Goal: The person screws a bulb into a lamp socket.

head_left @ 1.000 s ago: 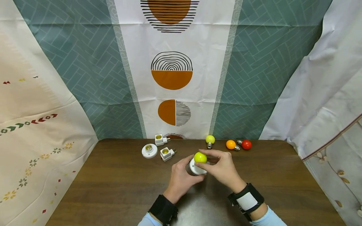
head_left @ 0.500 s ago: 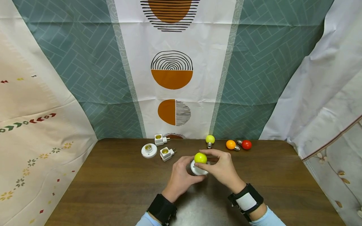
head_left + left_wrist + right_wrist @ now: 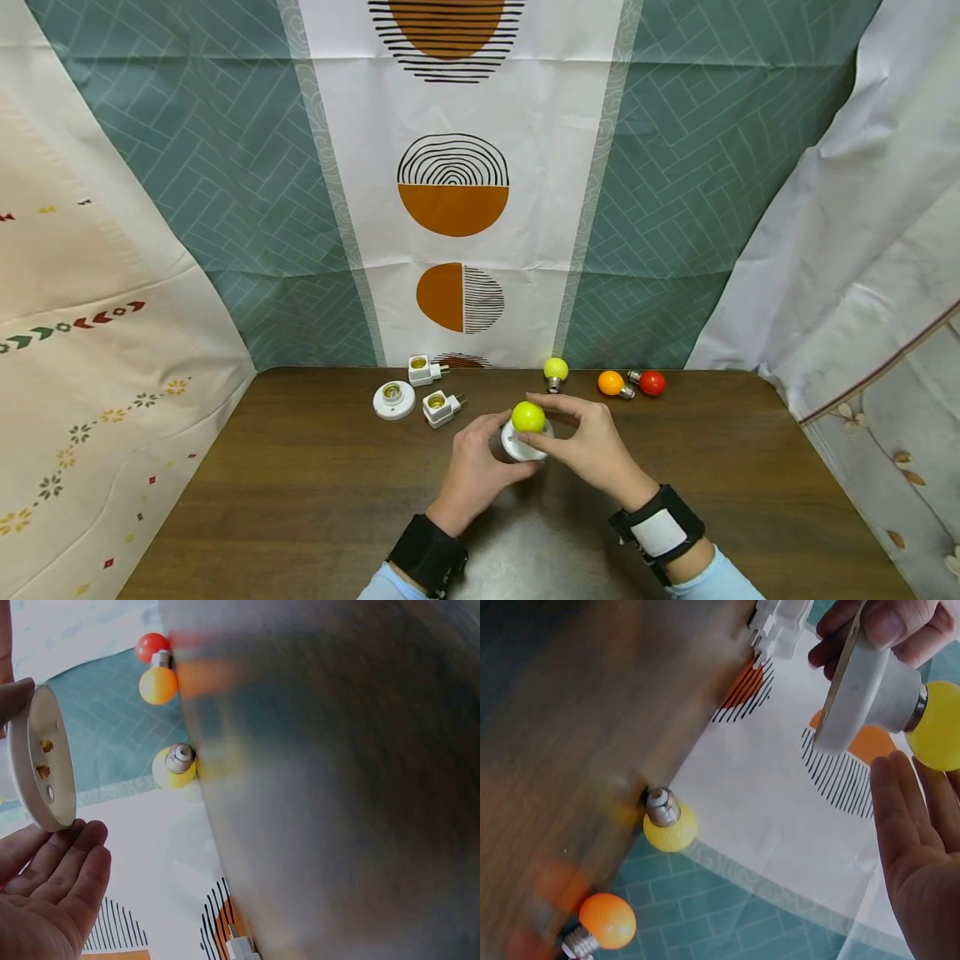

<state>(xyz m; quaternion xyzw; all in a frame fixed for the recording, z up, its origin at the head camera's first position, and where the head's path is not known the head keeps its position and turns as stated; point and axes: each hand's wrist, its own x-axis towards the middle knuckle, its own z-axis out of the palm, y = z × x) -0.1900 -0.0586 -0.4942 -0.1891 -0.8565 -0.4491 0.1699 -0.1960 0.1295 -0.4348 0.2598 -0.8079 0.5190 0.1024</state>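
My left hand (image 3: 480, 467) grips a round white lamp socket (image 3: 513, 444) by the edge of its base, off the table. In the left wrist view, the underside of this socket base (image 3: 54, 761) shows brass-coloured screws. A yellow light bulb (image 3: 528, 417) sits at the socket's mouth, pinched between the thumb and fingers of my right hand (image 3: 588, 446). A metal ring of the bulb's cap shows between the socket and the yellow globe (image 3: 939, 724) in the right wrist view. How deep the cap sits is hidden.
Farther back left are a second round socket (image 3: 393, 401) and two white plug-in sockets, one nearer (image 3: 441, 408) and one behind (image 3: 424, 369). Toward the back right lie a yellow-green bulb (image 3: 555, 370), an orange bulb (image 3: 611, 382) and a red bulb (image 3: 652, 382). A patterned cloth hangs behind the table's far edge.
Both hands stay at nearly the same spot, still on the bulb and the socket. The head view has shifted very slightly.
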